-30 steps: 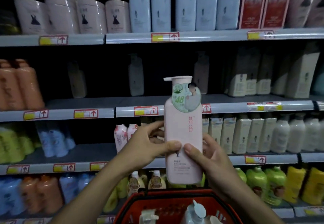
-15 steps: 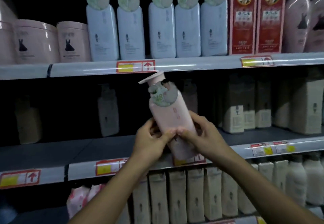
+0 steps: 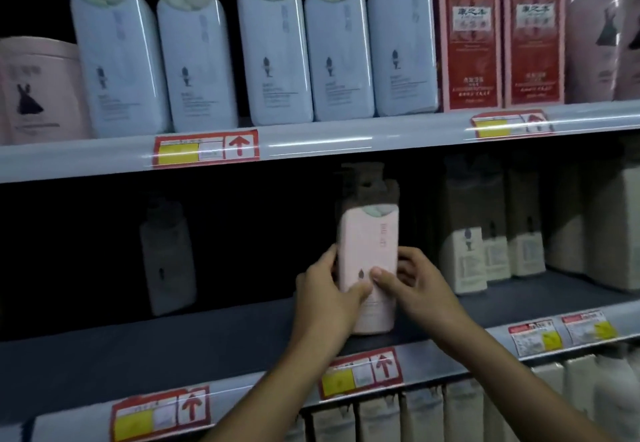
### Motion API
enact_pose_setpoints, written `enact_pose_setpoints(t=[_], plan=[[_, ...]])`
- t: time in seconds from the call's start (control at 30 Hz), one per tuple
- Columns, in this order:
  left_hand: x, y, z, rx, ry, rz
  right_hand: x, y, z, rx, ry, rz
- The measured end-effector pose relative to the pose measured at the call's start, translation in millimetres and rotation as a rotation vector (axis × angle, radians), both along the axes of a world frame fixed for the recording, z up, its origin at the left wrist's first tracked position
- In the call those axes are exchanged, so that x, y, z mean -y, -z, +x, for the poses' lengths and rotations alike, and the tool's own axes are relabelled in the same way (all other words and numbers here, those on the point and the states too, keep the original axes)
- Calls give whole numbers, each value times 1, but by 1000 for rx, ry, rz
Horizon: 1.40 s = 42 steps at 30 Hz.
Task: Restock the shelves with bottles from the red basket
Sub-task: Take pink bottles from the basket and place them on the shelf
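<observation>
From the head view, you had brought the pink pump bottle [image 3: 369, 261] out of the tilted carry of half a second before and stood it upright on the dark middle shelf [image 3: 173, 348], its base down near the front edge. Your left hand [image 3: 325, 299] and right hand [image 3: 420, 289] were both clamped around its lower half, thumbs across the label, so it was not yet released. It stood alone, between a shadowed bottle [image 3: 168, 258] at the back left and the cream boxes [image 3: 467, 254] on the right. The red basket had dropped out of view. This bottle looked all but placed; letting go and fetching another appeared to remain.
</observation>
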State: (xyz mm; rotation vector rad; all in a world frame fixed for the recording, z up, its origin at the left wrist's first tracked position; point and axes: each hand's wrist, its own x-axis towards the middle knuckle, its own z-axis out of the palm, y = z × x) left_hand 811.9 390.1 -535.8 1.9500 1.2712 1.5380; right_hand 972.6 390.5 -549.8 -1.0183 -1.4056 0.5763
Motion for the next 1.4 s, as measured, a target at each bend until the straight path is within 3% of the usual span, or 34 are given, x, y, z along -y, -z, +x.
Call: enact_pose_setpoints(t=[0.2, 0.4, 0.87, 1.0, 1.13, 1.23, 1.3, 1.4], plan=[[-1, 12, 16, 15, -99, -42, 2, 8, 2, 193, 172, 28], [-23, 11, 37, 75, -83, -94, -18, 10, 8, 105, 349, -18], [-29, 5, 46, 35, -181, -162, -14, -3, 1, 60, 337, -143], [-2, -2, 29, -5, -136, -105, 24, -1, -9, 92, 565, 104], [48, -14, 7, 39, -82, -6, 69, -9, -34, 169, 382, 182], [96, -4, -16, 188, -64, -39, 113, -1, -53, 181, 277, 174], [130, 24, -40, 275, -63, -77, 146, 23, -65, 227, 204, 142], [176, 90, -75, 259, -40, -224, 188, 88, -80, 393, 62, -8]])
